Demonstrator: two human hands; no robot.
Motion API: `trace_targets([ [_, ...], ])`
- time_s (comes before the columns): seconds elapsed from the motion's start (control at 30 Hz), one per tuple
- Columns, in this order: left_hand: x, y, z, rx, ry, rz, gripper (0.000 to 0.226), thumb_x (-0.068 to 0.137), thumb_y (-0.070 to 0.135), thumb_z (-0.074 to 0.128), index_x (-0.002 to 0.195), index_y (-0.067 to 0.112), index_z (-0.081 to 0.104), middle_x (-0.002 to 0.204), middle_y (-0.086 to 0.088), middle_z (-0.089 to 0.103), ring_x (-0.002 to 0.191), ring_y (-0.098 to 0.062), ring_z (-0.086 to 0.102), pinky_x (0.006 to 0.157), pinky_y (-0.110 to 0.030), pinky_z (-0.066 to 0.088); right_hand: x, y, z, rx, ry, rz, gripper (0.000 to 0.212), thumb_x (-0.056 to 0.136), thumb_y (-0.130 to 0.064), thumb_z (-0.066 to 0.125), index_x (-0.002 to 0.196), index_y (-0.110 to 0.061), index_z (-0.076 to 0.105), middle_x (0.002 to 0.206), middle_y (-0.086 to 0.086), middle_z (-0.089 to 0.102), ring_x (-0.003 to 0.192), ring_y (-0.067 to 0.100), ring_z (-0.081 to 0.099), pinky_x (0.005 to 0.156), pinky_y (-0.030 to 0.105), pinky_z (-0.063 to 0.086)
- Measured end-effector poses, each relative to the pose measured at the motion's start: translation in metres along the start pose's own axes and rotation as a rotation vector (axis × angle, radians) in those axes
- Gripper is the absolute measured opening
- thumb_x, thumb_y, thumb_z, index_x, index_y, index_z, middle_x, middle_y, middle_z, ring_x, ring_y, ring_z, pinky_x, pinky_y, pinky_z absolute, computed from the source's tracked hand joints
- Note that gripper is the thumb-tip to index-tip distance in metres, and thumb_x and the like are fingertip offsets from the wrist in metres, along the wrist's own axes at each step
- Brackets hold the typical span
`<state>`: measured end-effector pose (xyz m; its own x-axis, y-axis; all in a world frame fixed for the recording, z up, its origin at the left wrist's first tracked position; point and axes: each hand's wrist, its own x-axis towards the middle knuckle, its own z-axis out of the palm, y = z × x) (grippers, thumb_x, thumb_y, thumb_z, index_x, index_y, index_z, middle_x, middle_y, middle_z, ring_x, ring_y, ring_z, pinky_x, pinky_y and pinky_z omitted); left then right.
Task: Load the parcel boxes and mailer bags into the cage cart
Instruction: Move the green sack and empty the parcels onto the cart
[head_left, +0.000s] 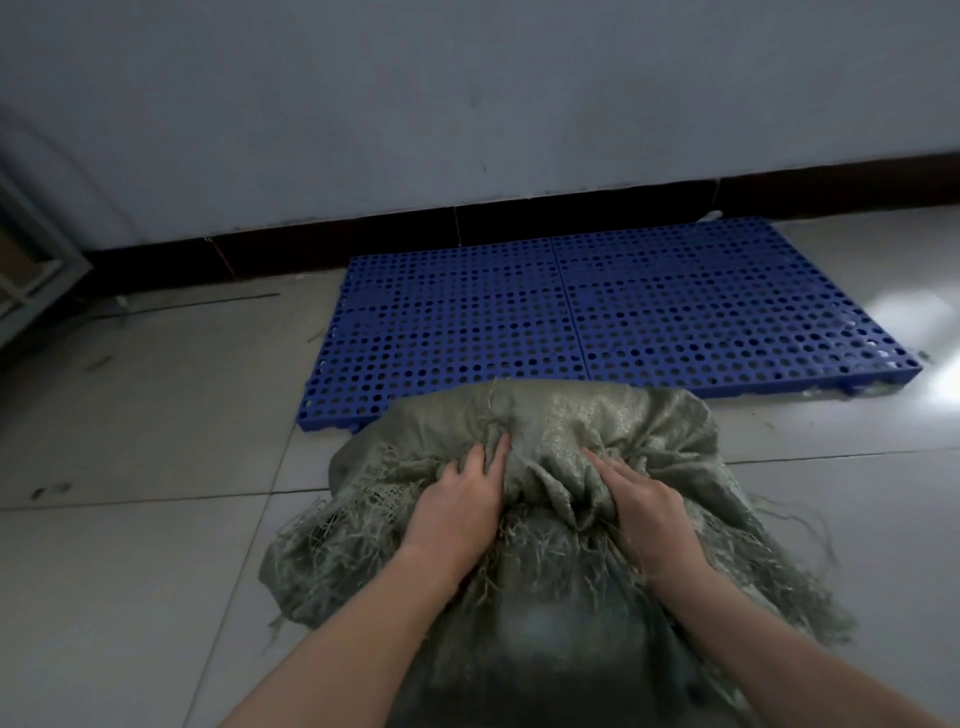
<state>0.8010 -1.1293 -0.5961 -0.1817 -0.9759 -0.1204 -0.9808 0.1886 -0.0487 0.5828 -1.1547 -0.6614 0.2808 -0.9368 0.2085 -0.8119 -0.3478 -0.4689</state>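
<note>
Sack (566, 415), frayed, gripped by left hand (454, 512) and right hand (647, 512)

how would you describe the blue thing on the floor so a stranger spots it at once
Find the grey wall with its dark skirting; on the pale floor tiles at its foot lies a flat blue pallet. It sits just beyond the frayed grey-green sack that the left hand and right hand grip. Alone here it is bright blue, rigid and dotted with round holes.

The sack (571, 415) hides its contents (near end blurred, cut off below).
</note>
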Motion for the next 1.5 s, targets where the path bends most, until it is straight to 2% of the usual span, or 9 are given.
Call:
trace_targets([
  [0.33,-0.029,-0.021,-0.108,-0.022,0.216,-0.063,0.071,0.103,0.001,0.036,0.156,0.011,-0.010,0.161,-0.015,0.030,0.137,-0.029,0.046,0.104,-0.037,0.048,0.042,-0.086,-0.104,-0.010,0.222,-0.174,0.069,0.074,0.008,0.077,0.138,-0.007,0.059,0.132,0.015,0.065,0.120,0.033,0.063,0.092,0.047,0.055],
  [0.5,-0.043,-0.044,-0.175,-0.017,0.343,-0.004,0.094,0.055,-0.005,0.091,0.139,-0.003,0.048,0.104,-0.016,0.075,0.075,-0.022,0.074,0.054,-0.029,0.060,0.063,-0.132,-0.170,-0.059,0.265,-0.237,0.078,0.063,0.016,0.079,0.136,-0.003,0.060,0.128,0.019,0.065,0.116,0.036,0.065,0.089,0.049,0.057],
  [0.73,-0.055,-0.061,-0.336,0.167,0.530,-0.007,0.061,0.055,-0.006,0.072,0.116,-0.004,0.071,0.074,-0.012,0.072,0.046,-0.023,0.064,0.035,-0.026,0.044,0.118,-0.209,-0.304,-0.060,0.287,-0.279,0.057,0.084,-0.007,0.066,0.140,-0.016,0.059,0.135,0.006,0.064,0.123,0.022,0.062,0.097,0.036,0.054],
  [0.87,-0.082,-0.081,-0.446,0.167,0.460,-0.048,0.078,0.035,-0.011,0.083,0.111,-0.006,0.072,0.065,-0.010,0.069,0.038,-0.023,0.060,0.029,-0.026,0.043,0.140,-0.288,-0.412,-0.047,0.131,-0.285,0.039,0.086,-0.024,0.046,0.118,-0.020,0.069,0.106,0.006,0.072,0.100,0.030,0.068,0.078,0.040,0.055],
  [1.0,-0.107,-0.091,-0.575,0.227,0.483,-0.106,0.079,0.039,-0.012,0.081,0.116,-0.007,0.070,0.060,-0.008,0.065,0.035,-0.023,0.058,0.028,-0.030,0.044,0.155,-0.362,-0.529,-0.016,0.079,-0.255,0.034,0.082,-0.028,0.038,0.098,-0.021,0.067,0.097,0.006,0.072,0.094,0.030,0.067,0.072,0.038,0.047],
  [1.1,-0.139,-0.083,-0.691,0.242,0.438,-0.116,0.077,0.079,-0.009,0.053,0.152,-0.008,0.027,0.105,-0.015,0.069,0.073,-0.030,0.072,0.057,-0.036,0.055,0.159,-0.416,-0.620,0.041,0.090,-0.244,0.019,0.080,-0.027,0.041,0.086,-0.030,0.059,0.090,0.005,0.072,0.087,0.031,0.068,0.065,0.038,0.046],
  [1.2,-0.171,-0.077,-0.801,0.231,0.384,-0.112,0.071,0.096,-0.012,0.029,0.156,0.000,-0.008,0.132,-0.016,0.058,0.104,-0.033,0.068,0.079,-0.042,0.054,0.165,-0.469,-0.710,0.085,0.108,-0.231,0.015,0.078,-0.028,0.042,0.083,-0.035,0.055,0.087,0.004,0.073,0.083,0.030,0.068,0.061,0.037,0.043],
  [1.33,-0.210,-0.088,-0.926,0.208,0.421,-0.169,0.071,0.096,-0.011,0.030,0.158,0.003,-0.003,0.131,-0.016,0.058,0.108,-0.035,0.065,0.085,-0.046,0.054,0.175,-0.545,-0.821,0.029,0.131,-0.268,0.034,0.076,-0.031,0.034,0.078,-0.017,0.064,0.086,0.009,0.072,0.083,0.032,0.067,0.064,0.038,0.042],
  [1.5,-0.255,-0.105,-1.020,0.152,0.505,-0.207,0.071,0.099,-0.004,0.033,0.160,0.012,0.001,0.121,-0.011,0.063,0.105,-0.032,0.067,0.086,-0.044,0.057,0.180,-0.623,-0.916,-0.125,0.195,-0.326,0.021,0.085,-0.006,0.046,0.085,-0.012,0.066,0.086,0.010,0.071,0.081,0.032,0.067,0.064,0.037,0.046],
])
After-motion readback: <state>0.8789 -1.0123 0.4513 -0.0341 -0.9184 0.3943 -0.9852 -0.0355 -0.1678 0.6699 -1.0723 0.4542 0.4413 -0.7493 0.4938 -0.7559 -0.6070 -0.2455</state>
